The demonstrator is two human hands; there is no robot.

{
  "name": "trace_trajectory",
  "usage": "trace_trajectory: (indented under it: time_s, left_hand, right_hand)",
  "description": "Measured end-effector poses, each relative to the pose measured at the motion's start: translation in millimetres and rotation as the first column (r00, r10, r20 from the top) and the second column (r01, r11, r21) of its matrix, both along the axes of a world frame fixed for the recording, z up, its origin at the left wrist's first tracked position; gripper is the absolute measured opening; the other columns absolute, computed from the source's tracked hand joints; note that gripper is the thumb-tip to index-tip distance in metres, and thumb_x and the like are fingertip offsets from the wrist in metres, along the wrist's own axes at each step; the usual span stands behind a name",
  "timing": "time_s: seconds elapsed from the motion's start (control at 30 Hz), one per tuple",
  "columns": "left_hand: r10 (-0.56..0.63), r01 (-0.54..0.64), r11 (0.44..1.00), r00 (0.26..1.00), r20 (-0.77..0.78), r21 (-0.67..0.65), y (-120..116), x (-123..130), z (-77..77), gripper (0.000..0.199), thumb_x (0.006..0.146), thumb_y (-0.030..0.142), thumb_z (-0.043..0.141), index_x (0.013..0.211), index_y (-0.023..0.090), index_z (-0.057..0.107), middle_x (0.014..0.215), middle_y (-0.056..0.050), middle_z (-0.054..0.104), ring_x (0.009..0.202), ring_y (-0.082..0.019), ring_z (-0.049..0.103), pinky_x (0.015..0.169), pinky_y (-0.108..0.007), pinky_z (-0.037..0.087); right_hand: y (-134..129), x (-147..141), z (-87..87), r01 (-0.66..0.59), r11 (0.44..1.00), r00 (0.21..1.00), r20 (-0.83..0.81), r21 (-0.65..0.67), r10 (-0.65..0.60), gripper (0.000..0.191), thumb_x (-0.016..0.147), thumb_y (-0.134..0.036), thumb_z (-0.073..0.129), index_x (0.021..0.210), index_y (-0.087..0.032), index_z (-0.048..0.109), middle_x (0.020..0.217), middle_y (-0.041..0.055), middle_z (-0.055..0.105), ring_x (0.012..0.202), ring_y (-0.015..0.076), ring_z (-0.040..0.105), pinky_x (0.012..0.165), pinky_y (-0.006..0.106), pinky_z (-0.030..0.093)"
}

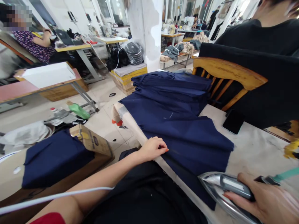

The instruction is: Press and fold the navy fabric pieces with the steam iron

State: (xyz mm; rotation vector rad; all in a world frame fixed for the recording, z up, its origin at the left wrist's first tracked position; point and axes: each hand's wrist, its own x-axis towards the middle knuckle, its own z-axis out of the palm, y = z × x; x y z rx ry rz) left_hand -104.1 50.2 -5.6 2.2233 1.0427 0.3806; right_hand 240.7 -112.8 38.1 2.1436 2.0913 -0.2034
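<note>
Taking the middle of the view as the hub of the clock, one navy cloth (184, 133) spreads from the hub towards 4 o'clock on one pale table (261, 143), with several folded navy layers (173, 82) heaped at its far end, towards 1 o'clock. Two bare hands are at work. The left hand (153, 149), at 6 o'clock, lies with curled fingers on the cloth's near margin at the table edge; I cannot tell whether it pinches the fabric or only rests there. The right hand (263, 194), at 4 o'clock, is wrapped around the handle of one iron (224, 188), whose nose overlaps the cloth's near corner. One black phone (233, 121) lies on the table at 3 o'clock.

Beyond the table at 2 o'clock stand one wooden chair back (231, 70) and one person in black (259, 37), turned away. One seated person in a patterned top (35, 46) is at 10 o'clock. At 8 o'clock, another piece of navy fabric (58, 158) drapes one carton (94, 143); one green bottle (79, 110) lies on the floor at 9.
</note>
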Motion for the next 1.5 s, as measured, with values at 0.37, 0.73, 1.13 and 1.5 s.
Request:
trace_trajectory:
  time_s: [0.37,0.73,1.13,1.5]
  left_hand:
    - [-0.075,0.077,0.997,0.994,-0.083,0.01,-12,0,-4.2,0.007,0.077,0.023,0.064,0.072,0.021,0.067,0.069,0.004,0.058,0.074,-0.012,0.051,0.072,-0.029,0.03]
    - [-0.041,0.048,0.996,0.996,-0.077,0.081,-13,-14,-4.9,0.003,0.078,0.022,0.063,0.077,0.02,0.063,0.076,0.002,0.059,0.079,-0.014,0.051,0.074,-0.029,0.032]
    - [0.28,-0.304,0.95,0.933,0.225,0.075,4,-58,-4.9,0.012,0.087,0.024,0.052,0.085,0.019,0.063,0.082,-0.001,0.061,0.081,-0.015,0.055,0.08,-0.03,0.041]
    - [0.381,-0.426,0.904,0.845,0.376,0.041,7,-77,-3.1,0.019,0.092,0.027,0.046,0.095,0.018,0.062,0.092,-0.005,0.062,0.087,-0.015,0.056,0.082,-0.03,0.045]
  right_hand:
    - [38,-54,17.5,-0.184,0.974,0.979,0.117,0.132,0.169,0.046,0.076,-0.07,0.043,0.082,-0.026,0.055,0.047,0.0002,0.056,0.047,0.0264,0.059,0.046,0.031,0.03]
    - [90,-148,35.5,-0.272,0.962,0.944,0.2,0.02,0.263,0.047,0.081,-0.07,0.037,0.071,-0.025,0.043,0.051,0.0012,0.058,0.049,0.0251,0.059,0.047,0.031,0.022]
    - [106,-154,42.6,-0.294,0.943,0.947,0.089,-0.157,0.31,0.029,0.079,-0.051,0.055,0.078,-0.024,0.044,0.061,0.0014,0.061,0.059,0.0287,0.062,0.047,0.03,0.018]
    - [103,-156,40.3,-0.292,0.942,0.94,0.13,-0.166,0.314,0.003,0.077,-0.027,0.045,0.076,-0.025,0.043,0.061,0.0013,0.061,0.06,0.028,0.062,0.051,0.031,0.018]
